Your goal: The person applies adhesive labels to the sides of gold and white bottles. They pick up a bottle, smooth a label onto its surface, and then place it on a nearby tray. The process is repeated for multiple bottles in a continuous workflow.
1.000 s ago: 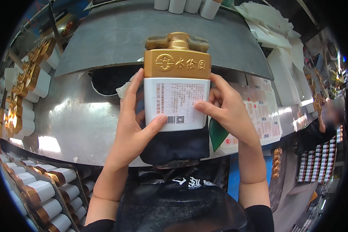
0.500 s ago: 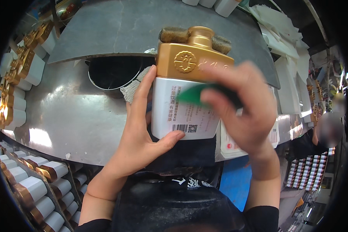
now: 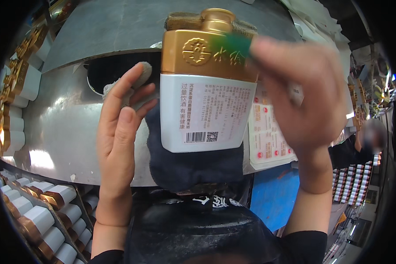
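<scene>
A flat white bottle (image 3: 202, 114) with a gold shoulder and neck lies on a dark cloth (image 3: 171, 169), its printed label facing up. Two worn brown pads (image 3: 182, 21) flank its neck. My right hand (image 3: 306, 97), blurred, pinches a green flat scraper (image 3: 233, 48) over the gold shoulder; whether the scraper touches it I cannot tell. Left of the bottle and apart from it, my left hand (image 3: 121, 110) has its fingers curled round a grey knit cloth (image 3: 138, 94), partly hidden by the fingers. A dark round bowl (image 3: 103, 72) sits behind this hand.
Sheets of printed labels (image 3: 270, 132) lie right of the bottle. Racks of white and gold bottles (image 3: 39, 215) stand at the lower left, with more bottles (image 3: 15, 123) along the left edge. White sheets (image 3: 312, 26) hang at the upper right. Another person (image 3: 352, 149) is at the right.
My left hand has let go of the bottle, moved left and closed on the grey cloth. The scraper has gone from the label up to the gold shoulder. The whole view has shifted slightly.
</scene>
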`<state>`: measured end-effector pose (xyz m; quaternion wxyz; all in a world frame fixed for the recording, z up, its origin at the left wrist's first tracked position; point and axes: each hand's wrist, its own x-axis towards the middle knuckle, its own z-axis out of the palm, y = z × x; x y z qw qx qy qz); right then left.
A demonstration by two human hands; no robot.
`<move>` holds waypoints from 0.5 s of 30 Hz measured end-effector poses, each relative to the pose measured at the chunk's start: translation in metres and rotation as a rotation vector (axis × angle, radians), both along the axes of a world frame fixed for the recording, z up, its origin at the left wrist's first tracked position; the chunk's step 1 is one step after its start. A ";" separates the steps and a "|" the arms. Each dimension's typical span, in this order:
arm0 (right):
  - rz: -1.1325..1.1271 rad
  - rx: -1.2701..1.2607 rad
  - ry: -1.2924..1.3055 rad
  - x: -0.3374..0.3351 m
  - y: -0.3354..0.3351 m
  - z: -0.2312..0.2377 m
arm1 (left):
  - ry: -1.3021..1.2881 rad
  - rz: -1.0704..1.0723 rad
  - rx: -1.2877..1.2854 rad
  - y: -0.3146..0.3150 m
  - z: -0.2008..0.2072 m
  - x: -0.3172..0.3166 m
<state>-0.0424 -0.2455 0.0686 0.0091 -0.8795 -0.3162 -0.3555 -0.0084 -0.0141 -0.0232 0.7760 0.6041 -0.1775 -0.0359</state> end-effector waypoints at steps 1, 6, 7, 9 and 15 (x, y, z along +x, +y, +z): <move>0.038 -0.044 -0.012 -0.015 -0.002 -0.006 | 0.004 -0.002 0.004 -0.002 0.002 0.000; 0.149 0.265 0.240 -0.053 0.017 -0.021 | 0.064 0.007 0.053 -0.005 -0.002 0.001; 0.055 0.238 0.215 -0.034 0.005 -0.010 | 0.068 0.016 0.100 -0.001 -0.001 -0.003; -0.108 0.152 0.062 -0.008 -0.021 0.009 | 0.045 0.018 0.077 -0.003 0.001 -0.004; 0.259 -0.030 0.101 -0.076 -0.008 -0.044 | 0.082 -0.004 0.023 -0.010 0.000 -0.003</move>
